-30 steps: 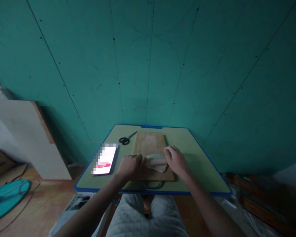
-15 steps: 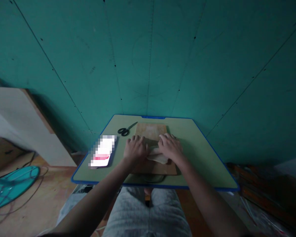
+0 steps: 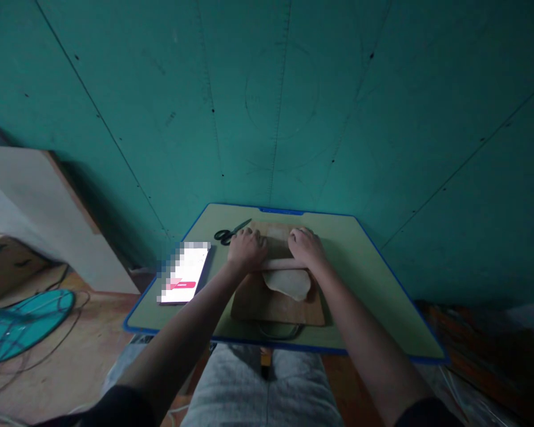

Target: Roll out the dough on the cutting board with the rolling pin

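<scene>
A pale wooden rolling pin [image 3: 281,264] lies crosswise over a wooden cutting board [image 3: 267,311]. My left hand [image 3: 248,248] is closed over its left end, and my right hand [image 3: 307,245] closes over the right end. On the near side of the pin, a flat, irregular sheet of dough [image 3: 289,284] rests on the board. The pin covers or borders the dough's far edge; whether dough continues beneath it I cannot tell. Both ends of the pin are hidden under my hands.
The board lies on a small blue-edged table [image 3: 369,284]. Black-handled scissors [image 3: 231,232] lie just beyond my left hand. A lit tablet or phone [image 3: 189,273] is at the table's left. A green wall [image 3: 267,118] stands behind, and a white panel [image 3: 71,219] leans at left.
Both hands have moved away from me with the rolling pin, toward the board's far side. More of the dough and the near part of the board now shows.
</scene>
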`<state>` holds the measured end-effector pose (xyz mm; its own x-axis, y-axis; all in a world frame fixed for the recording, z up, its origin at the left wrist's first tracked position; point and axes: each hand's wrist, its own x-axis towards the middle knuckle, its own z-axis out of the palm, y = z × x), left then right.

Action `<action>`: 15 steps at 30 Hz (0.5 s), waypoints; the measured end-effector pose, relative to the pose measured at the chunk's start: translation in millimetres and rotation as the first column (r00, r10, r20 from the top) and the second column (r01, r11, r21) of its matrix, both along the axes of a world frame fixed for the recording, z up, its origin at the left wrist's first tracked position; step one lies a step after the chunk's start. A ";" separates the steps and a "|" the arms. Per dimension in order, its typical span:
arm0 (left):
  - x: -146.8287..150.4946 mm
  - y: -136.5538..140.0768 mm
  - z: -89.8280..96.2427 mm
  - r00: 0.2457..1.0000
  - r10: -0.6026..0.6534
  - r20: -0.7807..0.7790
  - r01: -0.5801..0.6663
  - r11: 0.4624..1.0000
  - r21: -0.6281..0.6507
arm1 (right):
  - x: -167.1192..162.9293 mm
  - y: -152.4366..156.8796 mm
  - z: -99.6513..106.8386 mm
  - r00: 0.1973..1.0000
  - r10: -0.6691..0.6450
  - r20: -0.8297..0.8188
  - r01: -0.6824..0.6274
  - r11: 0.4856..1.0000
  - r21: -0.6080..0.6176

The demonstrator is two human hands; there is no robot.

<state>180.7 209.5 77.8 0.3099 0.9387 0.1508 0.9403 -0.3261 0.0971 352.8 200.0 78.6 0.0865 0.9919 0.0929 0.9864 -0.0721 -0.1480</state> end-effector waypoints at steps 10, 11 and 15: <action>1.4 9.4 -9.6 1.000 -0.020 -0.019 0.020 0.999 0.029 | -2.2 9.7 -3.7 0.999 -0.031 0.036 0.031 0.999 0.015; 0.8 7.9 -9.8 1.000 -0.025 -0.015 0.025 0.999 0.029 | -2.2 7.1 -3.5 0.999 -0.032 0.036 0.031 0.999 0.012; -2.8 -1.6 -9.9 0.998 -0.067 0.014 0.065 0.996 0.065 | -2.6 -8.8 -1.9 0.999 -0.035 0.028 0.034 0.999 0.011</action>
<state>177.9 207.8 67.9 0.3679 0.9044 0.2160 0.9150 -0.3935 0.0888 350.2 191.2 76.8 0.1178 0.9874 0.1059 0.9871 -0.1048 -0.1213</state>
